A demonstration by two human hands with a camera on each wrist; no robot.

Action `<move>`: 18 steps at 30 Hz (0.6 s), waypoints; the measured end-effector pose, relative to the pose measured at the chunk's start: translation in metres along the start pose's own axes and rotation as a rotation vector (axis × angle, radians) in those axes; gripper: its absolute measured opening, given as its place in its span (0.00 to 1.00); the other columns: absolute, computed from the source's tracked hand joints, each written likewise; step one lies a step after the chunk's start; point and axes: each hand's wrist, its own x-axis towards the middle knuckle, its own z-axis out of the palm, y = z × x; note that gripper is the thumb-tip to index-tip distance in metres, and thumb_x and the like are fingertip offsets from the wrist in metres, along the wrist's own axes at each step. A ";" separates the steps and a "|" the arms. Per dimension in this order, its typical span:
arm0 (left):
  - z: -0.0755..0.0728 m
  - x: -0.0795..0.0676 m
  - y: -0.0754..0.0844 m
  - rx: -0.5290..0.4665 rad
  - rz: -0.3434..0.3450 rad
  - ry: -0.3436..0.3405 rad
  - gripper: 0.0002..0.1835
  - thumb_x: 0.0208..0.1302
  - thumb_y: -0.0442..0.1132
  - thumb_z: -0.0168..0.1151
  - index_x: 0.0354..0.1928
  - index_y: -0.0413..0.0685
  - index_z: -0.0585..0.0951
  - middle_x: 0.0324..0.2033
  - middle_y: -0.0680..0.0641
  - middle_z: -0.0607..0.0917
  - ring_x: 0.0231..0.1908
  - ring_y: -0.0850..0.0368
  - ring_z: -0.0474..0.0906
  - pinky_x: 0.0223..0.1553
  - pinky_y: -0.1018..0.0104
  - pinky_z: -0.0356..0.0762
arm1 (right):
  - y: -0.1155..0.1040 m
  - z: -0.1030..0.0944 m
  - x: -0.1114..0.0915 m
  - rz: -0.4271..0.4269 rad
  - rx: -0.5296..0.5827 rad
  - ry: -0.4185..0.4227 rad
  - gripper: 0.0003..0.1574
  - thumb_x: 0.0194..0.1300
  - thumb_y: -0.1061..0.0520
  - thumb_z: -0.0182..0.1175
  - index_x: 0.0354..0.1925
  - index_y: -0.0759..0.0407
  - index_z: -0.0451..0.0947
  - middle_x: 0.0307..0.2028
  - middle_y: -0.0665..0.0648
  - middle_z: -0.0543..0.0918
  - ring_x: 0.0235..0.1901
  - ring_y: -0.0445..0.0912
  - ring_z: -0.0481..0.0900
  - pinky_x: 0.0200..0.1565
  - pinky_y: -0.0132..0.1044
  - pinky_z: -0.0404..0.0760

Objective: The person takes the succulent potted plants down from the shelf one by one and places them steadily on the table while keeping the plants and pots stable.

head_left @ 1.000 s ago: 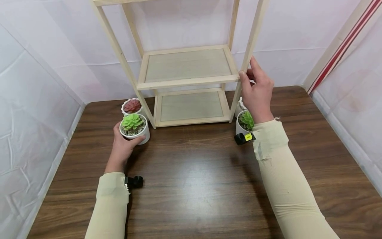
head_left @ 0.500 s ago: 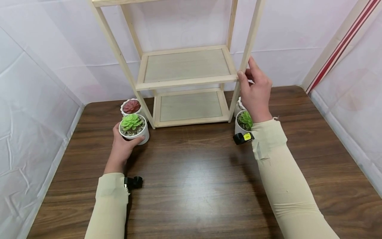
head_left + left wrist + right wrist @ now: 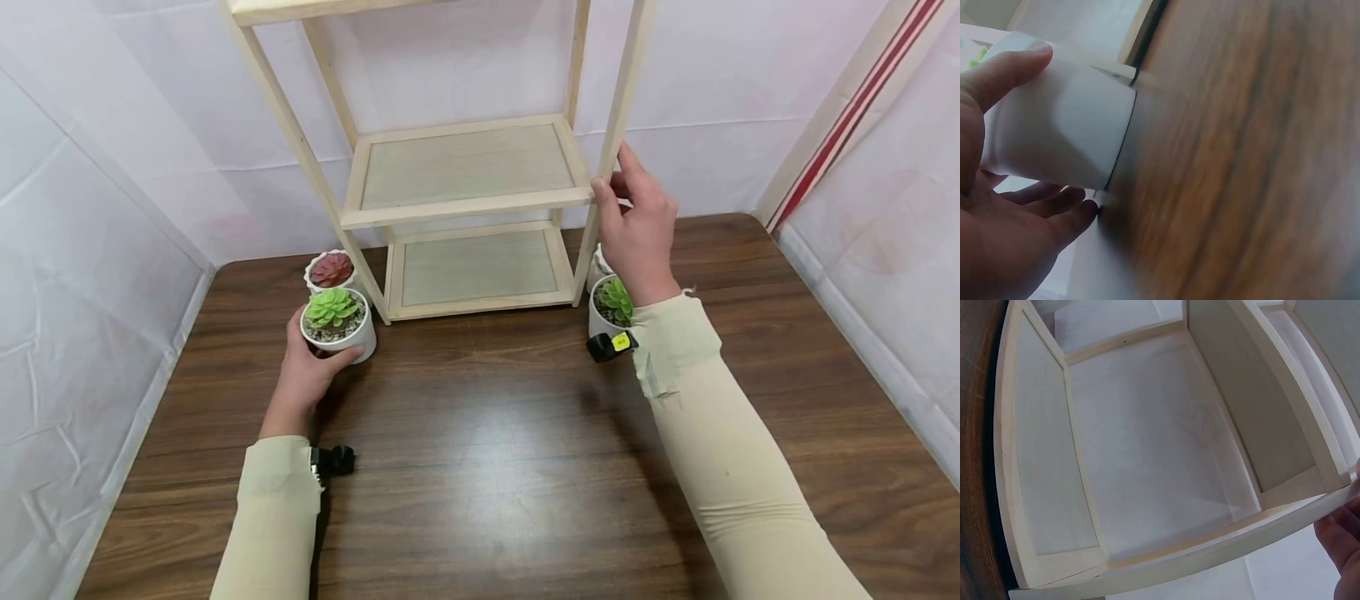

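Observation:
In the head view my left hand (image 3: 306,367) grips a white pot (image 3: 352,342) with a green succulent (image 3: 332,307) and pebbles, thumb at its front. The left wrist view shows the thumb on one side of the pot (image 3: 1063,119), fingers on the other, and its base at the tabletop. My right hand (image 3: 640,225) pinches the right front post (image 3: 621,100) of a pale wooden shelf rack (image 3: 465,200) at middle-shelf height. Only part of that hand (image 3: 1341,534) enters the right wrist view, at the post.
A red succulent (image 3: 332,269) in a scalloped white pot stands behind the green one. Right of the rack, another green succulent (image 3: 617,300) stands before a white pot (image 3: 600,265), both partly hidden. The brown wooden table (image 3: 465,467) meets white cloth walls (image 3: 735,100).
The rack's right post and my right hand have shifted slightly left, along with a small drift of the head view. My left hand keeps its grip on the pot in nearly the same place.

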 end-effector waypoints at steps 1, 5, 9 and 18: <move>-0.003 0.001 -0.002 0.027 -0.002 -0.011 0.57 0.46 0.36 0.71 0.70 0.51 0.39 0.68 0.43 0.53 0.66 0.51 0.52 0.66 0.56 0.53 | 0.000 0.001 0.000 0.000 -0.004 -0.002 0.28 0.64 0.49 0.53 0.62 0.35 0.64 0.37 0.59 0.84 0.38 0.47 0.83 0.39 0.40 0.81; -0.014 0.006 -0.005 0.162 -0.011 -0.035 0.61 0.47 0.49 0.70 0.70 0.59 0.32 0.69 0.41 0.50 0.68 0.48 0.50 0.66 0.52 0.53 | 0.000 0.004 0.004 -0.001 -0.019 -0.024 0.27 0.64 0.49 0.53 0.62 0.38 0.65 0.37 0.59 0.83 0.39 0.47 0.83 0.41 0.39 0.80; -0.025 0.008 0.007 0.257 0.027 -0.055 0.60 0.48 0.56 0.67 0.70 0.63 0.31 0.68 0.37 0.50 0.67 0.41 0.50 0.64 0.45 0.54 | 0.001 0.003 0.008 0.017 -0.038 -0.060 0.27 0.64 0.50 0.53 0.62 0.41 0.66 0.40 0.60 0.83 0.41 0.48 0.82 0.43 0.39 0.80; -0.057 0.001 0.059 0.533 0.165 0.040 0.50 0.55 0.64 0.54 0.71 0.62 0.36 0.70 0.40 0.49 0.66 0.34 0.49 0.60 0.35 0.49 | 0.010 -0.008 0.006 0.098 -0.090 -0.210 0.23 0.64 0.52 0.52 0.57 0.51 0.71 0.46 0.60 0.79 0.44 0.48 0.81 0.45 0.37 0.80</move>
